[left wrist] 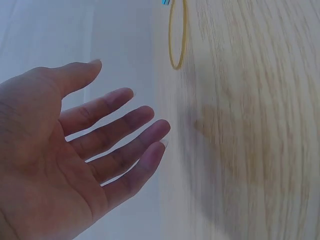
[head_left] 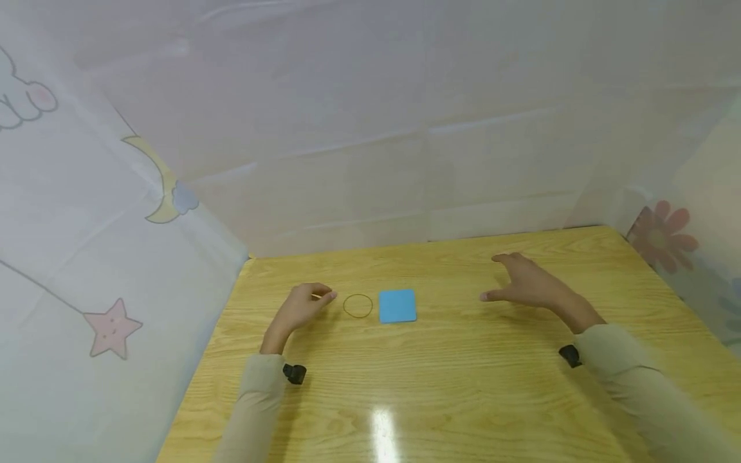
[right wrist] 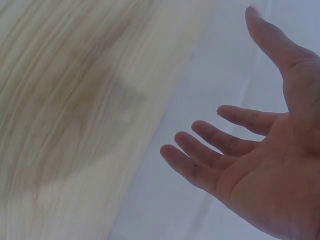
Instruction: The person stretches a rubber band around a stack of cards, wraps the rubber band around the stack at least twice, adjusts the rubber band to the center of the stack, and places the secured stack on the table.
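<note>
A thin yellowish rubber band [head_left: 357, 306] lies in a loose ring on the wooden table. Just right of it is a flat, light-blue square with rounded corners [head_left: 397, 305]; its kind is not clear. My left hand [head_left: 303, 305] hovers left of the band, fingers relaxed and holding nothing. In the left wrist view the band [left wrist: 177, 37] shows beyond the fingertips, with a sliver of blue at the top edge. Well to the right of the square, my right hand [head_left: 525, 283] is spread above the table, thumb apart from the fingers, and holds nothing.
The wood-grain table [head_left: 440, 386] ends at a pale sheet wall [head_left: 359, 161] behind and at printed sheets on both sides. Each wrist carries a small black camera [head_left: 294, 373]. A bright light reflection lies near the table's front.
</note>
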Action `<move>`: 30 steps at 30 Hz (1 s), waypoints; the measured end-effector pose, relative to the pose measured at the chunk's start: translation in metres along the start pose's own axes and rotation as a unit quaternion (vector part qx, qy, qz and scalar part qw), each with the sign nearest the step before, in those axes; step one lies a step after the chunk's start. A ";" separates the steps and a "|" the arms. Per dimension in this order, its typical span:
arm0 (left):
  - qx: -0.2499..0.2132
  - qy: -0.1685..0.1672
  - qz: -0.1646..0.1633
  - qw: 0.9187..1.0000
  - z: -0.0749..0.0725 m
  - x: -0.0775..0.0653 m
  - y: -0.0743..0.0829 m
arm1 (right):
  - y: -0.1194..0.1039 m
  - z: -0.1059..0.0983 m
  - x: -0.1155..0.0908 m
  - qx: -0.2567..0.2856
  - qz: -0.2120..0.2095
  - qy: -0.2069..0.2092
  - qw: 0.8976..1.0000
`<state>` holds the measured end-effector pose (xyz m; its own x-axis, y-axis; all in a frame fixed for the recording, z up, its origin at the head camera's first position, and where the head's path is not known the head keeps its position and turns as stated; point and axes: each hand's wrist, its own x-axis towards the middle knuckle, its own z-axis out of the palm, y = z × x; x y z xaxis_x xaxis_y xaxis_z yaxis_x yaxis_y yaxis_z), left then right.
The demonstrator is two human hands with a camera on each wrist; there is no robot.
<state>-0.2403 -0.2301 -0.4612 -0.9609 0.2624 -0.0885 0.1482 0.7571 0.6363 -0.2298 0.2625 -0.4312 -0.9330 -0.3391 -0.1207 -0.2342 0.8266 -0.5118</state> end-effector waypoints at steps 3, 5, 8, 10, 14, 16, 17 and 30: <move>0.002 0.010 -0.001 1.000 0.002 0.001 0.002 | -0.005 0.004 0.003 0.008 -0.012 0.002 1.000; 0.003 0.015 -0.001 1.000 0.004 0.002 0.003 | -0.008 0.007 0.006 0.015 -0.017 0.002 1.000; 0.004 0.017 -0.004 1.000 0.008 0.004 0.005 | -0.011 0.013 0.010 0.025 -0.025 0.000 0.999; 0.004 0.016 -0.008 1.000 0.010 0.004 0.006 | -0.014 0.017 0.012 0.031 -0.028 -0.003 0.999; 0.003 0.016 -0.010 1.000 0.015 0.005 0.008 | -0.022 0.024 0.016 0.046 -0.037 -0.007 0.998; 0.004 0.016 -0.009 1.000 0.016 0.006 0.009 | -0.026 0.027 0.018 0.050 -0.040 -0.010 0.998; 0.006 0.016 -0.007 1.000 0.017 0.006 0.009 | -0.028 0.028 0.019 0.052 -0.041 -0.011 0.998; 0.032 0.016 0.006 0.999 0.034 0.010 0.017 | -0.051 0.041 0.031 0.049 -0.053 -0.016 0.997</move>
<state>-0.2399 -0.1943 -0.4769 -0.9660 0.2527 -0.0556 0.1730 0.7907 0.5873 -0.2360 0.1916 -0.4437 -0.8950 -0.4375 -0.0869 -0.3019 0.7376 -0.6039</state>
